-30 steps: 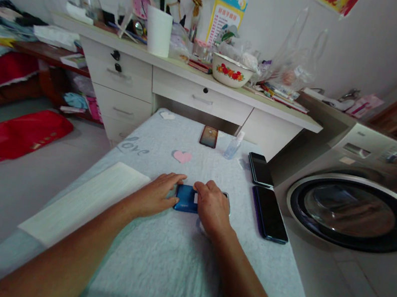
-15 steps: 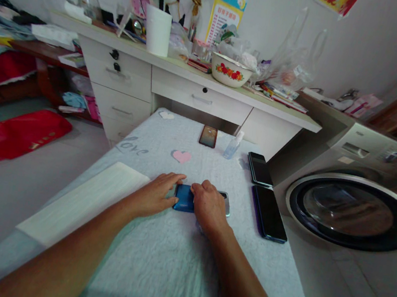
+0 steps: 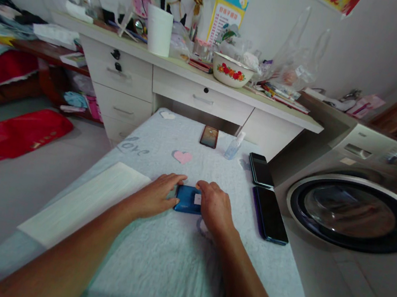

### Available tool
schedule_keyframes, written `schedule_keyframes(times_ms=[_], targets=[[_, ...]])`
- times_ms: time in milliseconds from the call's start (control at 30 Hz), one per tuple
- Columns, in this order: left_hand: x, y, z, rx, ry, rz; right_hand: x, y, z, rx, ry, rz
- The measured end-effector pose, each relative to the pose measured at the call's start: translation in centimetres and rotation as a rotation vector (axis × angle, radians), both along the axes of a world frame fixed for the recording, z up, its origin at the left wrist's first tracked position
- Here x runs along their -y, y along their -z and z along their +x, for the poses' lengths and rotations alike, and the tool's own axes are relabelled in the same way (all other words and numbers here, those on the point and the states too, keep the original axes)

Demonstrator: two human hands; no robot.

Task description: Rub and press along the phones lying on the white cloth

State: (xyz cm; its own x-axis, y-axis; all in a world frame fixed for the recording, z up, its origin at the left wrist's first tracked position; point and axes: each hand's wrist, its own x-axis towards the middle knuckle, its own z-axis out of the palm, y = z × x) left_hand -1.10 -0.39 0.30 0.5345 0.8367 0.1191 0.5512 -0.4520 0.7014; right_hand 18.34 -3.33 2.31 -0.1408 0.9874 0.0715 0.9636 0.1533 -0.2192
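Observation:
A blue phone lies back side up on the cloth-covered table, its length running left to right. A small white label-like patch shows near its middle. My left hand holds the phone's left end, thumb at the near corner and fingers at the far one. Curled over the right end is my right hand, fingers closed together; it hides that end, and anything under the fingers is out of sight.
Two dark phones, a smaller one and a larger one, lie at the right edge. A brown phone and a clear spray bottle stand farther back. A whitish board lies left; a washing machine stands right.
My right hand has slid right along the phone, uncovering the white patch and covering the right end that showed before. My left hand has stayed at the left end.

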Motion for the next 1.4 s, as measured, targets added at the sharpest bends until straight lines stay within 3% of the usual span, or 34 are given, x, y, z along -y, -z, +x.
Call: schedule_keyframes(times_ms=[233,533,800,1100,1400], targets=[[-0.2,0.4,0.0,0.006,0.022,-0.004,0.4,-0.4,-1.1,0.052,0.037,-0.025],[-0.4,1.3,-0.1,0.015,0.030,0.031,-0.2,0.9,-1.2,-0.019,0.050,0.027],[-0.2,0.8,0.1,0.017,0.020,0.016,-0.4,0.9,-1.1,0.052,-0.002,0.069],[-0.3,1.2,-0.2,0.014,0.021,0.021,0.1,0.4,-0.7,0.076,-0.040,-0.011],[-0.1,0.8,0.0,0.011,0.002,0.026,0.1,1.4,-0.9,0.030,-0.081,0.030]])
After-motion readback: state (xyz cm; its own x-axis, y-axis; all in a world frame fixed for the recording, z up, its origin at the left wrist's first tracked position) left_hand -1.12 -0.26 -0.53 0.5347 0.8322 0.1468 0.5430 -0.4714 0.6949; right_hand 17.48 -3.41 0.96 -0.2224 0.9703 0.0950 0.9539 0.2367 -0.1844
